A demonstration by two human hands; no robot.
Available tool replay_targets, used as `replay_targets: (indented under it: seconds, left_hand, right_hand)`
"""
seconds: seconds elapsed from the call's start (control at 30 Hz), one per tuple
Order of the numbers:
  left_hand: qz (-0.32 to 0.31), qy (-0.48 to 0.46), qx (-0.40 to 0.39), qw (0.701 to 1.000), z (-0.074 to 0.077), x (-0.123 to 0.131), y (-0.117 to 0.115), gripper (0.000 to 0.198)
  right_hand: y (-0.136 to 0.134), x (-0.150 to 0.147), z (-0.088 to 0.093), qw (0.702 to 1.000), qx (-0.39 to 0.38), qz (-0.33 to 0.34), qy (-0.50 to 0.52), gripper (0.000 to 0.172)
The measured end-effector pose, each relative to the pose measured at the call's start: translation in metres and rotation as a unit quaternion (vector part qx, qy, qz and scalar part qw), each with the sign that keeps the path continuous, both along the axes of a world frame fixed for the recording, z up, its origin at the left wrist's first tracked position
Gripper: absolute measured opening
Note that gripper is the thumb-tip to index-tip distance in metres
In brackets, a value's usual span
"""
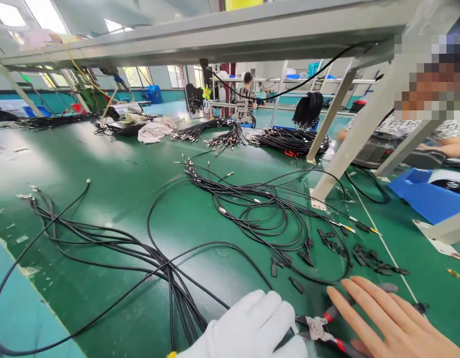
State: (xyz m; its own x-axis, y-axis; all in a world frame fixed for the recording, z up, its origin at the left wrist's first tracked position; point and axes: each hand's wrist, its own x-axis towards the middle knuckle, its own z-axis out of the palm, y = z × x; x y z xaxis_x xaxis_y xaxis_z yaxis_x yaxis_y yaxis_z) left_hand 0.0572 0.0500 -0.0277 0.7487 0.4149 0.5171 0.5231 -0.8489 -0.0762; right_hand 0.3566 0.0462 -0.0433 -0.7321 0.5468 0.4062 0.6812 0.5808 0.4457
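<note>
My left hand (254, 325), in a white glove, is closed at the bottom centre. A small shiny end piece (295, 329) shows at its fingertips, and a black cable (248, 256) runs in under the glove. Bare and with long straight fingers, my right hand (388, 315) holds pliers (316, 328) with black and red handles. The handles are spread, and the jaws point left, right at the gloved fingertips. The hand covers part of the handles. Small black plastic pieces (371, 259) lie just beyond the right hand.
Black cables (114, 233) lie on the green tabletop (121, 298) to the left, and a looped cable bundle (267, 204) lies ahead. More bundles (289, 139) are at the back. Metal posts (349, 134) and a blue tape dispenser (420, 194) stand right. A co-worker's arm (448, 147) is beyond.
</note>
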Motion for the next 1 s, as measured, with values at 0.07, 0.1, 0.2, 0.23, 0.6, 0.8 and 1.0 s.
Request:
replay_targets:
  seconds: [0.07, 0.1, 0.2, 0.23, 0.6, 0.8, 1.0]
  left_hand:
    - [0.004, -0.007, 0.012, 1.000, -0.006, 0.000, 0.003, 0.009]
    - [0.003, -0.019, 0.022, 1.000, -0.008, 0.001, 0.005, 0.010]
    - [-0.031, -0.059, 0.052, 0.996, -0.013, 0.001, 0.011, 0.010]
    - [-0.042, -0.062, 0.055, 0.996, -0.014, 0.001, 0.013, 0.011]
    - [-0.024, -0.030, 0.043, 0.998, -0.015, 0.003, 0.011, 0.016]
    - [-0.024, -0.033, 0.049, 0.998, -0.020, 0.004, 0.012, 0.018]
    - [-0.035, -0.023, 0.042, 0.998, -0.017, 0.000, 0.012, 0.015]
  right_hand:
    - [0.001, -0.001, 0.002, 1.000, -0.002, 0.001, 0.000, 0.048]
    - [0.001, -0.002, 0.003, 1.000, -0.005, 0.000, 0.000, 0.047]
    - [0.003, -0.007, 0.005, 1.000, -0.014, -0.015, 0.004, 0.045]
    - [0.003, -0.008, 0.006, 1.000, -0.014, -0.020, 0.005, 0.045]
    - [0.016, -0.026, 0.044, 0.999, -0.014, -0.004, -0.031, 0.046]
    - [0.022, -0.030, 0.051, 1.000, 0.000, 0.012, -0.006, 0.045]
    - [0.026, -0.031, 0.053, 1.000, -0.007, 0.025, -0.015, 0.042]
